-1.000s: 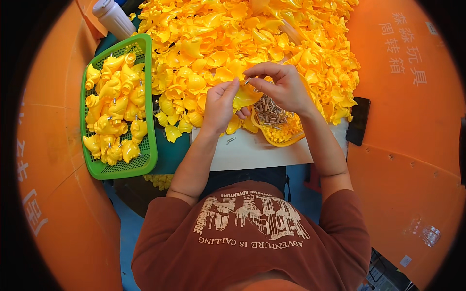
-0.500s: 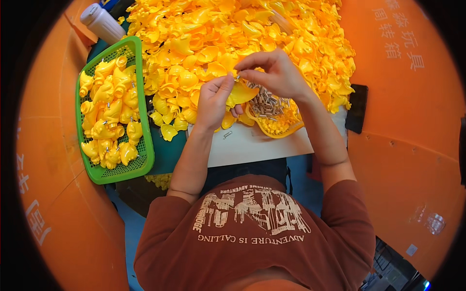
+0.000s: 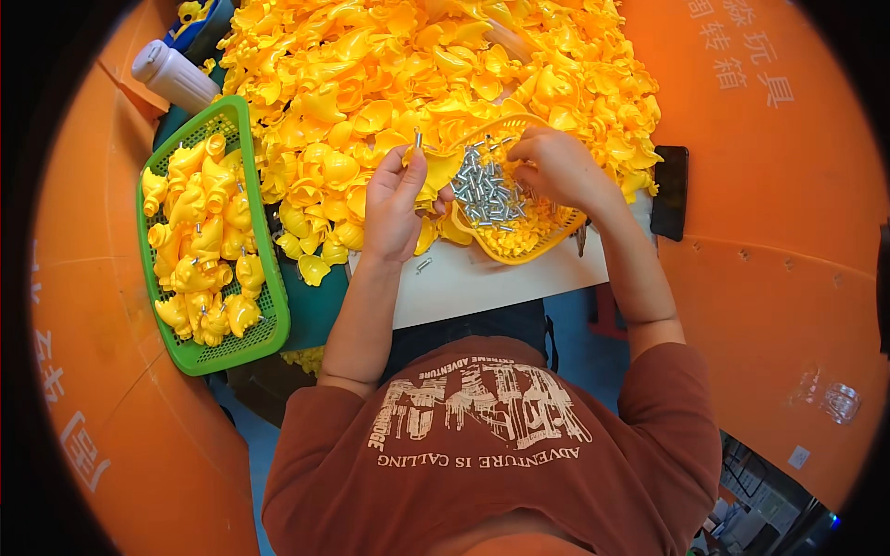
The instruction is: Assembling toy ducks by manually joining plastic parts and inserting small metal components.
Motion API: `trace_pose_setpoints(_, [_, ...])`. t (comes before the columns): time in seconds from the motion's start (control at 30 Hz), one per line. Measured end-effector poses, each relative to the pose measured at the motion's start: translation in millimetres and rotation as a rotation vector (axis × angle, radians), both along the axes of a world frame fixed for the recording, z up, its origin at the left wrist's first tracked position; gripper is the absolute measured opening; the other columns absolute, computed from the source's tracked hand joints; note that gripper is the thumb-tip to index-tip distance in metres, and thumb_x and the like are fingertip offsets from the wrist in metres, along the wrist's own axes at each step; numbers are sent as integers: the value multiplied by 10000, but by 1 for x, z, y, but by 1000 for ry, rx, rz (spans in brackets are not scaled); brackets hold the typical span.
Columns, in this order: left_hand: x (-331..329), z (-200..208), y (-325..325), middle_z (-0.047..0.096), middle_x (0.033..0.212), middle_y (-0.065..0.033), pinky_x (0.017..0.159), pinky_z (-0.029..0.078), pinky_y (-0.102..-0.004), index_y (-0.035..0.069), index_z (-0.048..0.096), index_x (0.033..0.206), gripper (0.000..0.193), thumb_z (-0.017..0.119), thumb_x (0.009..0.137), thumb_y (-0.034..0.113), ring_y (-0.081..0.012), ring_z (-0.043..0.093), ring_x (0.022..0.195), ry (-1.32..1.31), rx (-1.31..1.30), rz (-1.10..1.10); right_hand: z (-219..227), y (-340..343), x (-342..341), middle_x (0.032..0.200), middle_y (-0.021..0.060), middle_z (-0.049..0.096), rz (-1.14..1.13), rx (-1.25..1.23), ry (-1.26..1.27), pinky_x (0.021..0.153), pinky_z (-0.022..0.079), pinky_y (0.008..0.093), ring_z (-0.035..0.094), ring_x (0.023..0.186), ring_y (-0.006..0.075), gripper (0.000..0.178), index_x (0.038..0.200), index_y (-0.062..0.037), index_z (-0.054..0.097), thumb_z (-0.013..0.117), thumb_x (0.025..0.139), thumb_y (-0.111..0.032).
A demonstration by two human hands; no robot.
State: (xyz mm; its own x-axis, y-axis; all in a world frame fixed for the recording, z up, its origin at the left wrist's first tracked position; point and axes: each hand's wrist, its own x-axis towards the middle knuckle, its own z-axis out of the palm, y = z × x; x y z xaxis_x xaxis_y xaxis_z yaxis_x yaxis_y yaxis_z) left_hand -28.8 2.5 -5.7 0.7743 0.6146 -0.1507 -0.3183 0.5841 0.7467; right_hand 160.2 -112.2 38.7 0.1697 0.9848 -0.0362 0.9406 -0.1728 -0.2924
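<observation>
My left hand is closed around a yellow plastic shell piece. A small metal pin stands upright at my left thumb tip. To the right, my right hand is over a yellow basket, its fingers curled down among the contents. Whatever those fingertips pinch, if anything, is hidden. The basket holds a heap of silvery metal pins and many tiny yellow parts.
A big pile of yellow shells covers the far table. On the left are a green basket of joined yellow pieces, a white bottle and a blue container. One loose pin lies on the white board; a dark phone-like slab sits right.
My right hand has left the shell in my left hand and moved right and down into the yellow basket. My left hand keeps hold of the shell. The whole view has shifted slightly.
</observation>
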Motion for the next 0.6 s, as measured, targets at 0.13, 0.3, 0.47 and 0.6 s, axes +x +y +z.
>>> trace_pose_setpoints(0.13, [0,-2,0,620,801,-83,511,467,-219,24,491,1023,221,487,934,227,-131,603,616,-53,-21,-10,-8,4,-7,773,160,623,-197,-168,21,662,485,426,605,776,324,167,763,-54,657,582,732,-200])
trace_pose_setpoints(0.3, [2,-3,-2,621,794,-93,510,472,-225,19,482,1036,215,481,935,209,-142,610,620,-27,18,-17,-7,15,-13,727,141,631,-342,-210,-3,639,480,400,615,711,304,169,738,-49,657,593,722,-205])
trace_pose_setpoints(0.47, [2,-6,-2,623,807,-95,515,476,-226,21,484,1033,219,485,934,215,-148,619,632,-32,14,-30,-4,11,-15,706,143,629,-421,-80,-6,623,489,370,620,693,291,162,737,-25,645,602,706,-178])
trace_pose_setpoints(0.6, [5,-5,-4,624,840,-100,523,480,-227,20,482,1029,212,506,924,204,-152,624,646,-52,14,-38,8,4,-28,684,134,613,-368,299,345,561,483,315,613,625,269,126,760,6,601,636,697,-97])
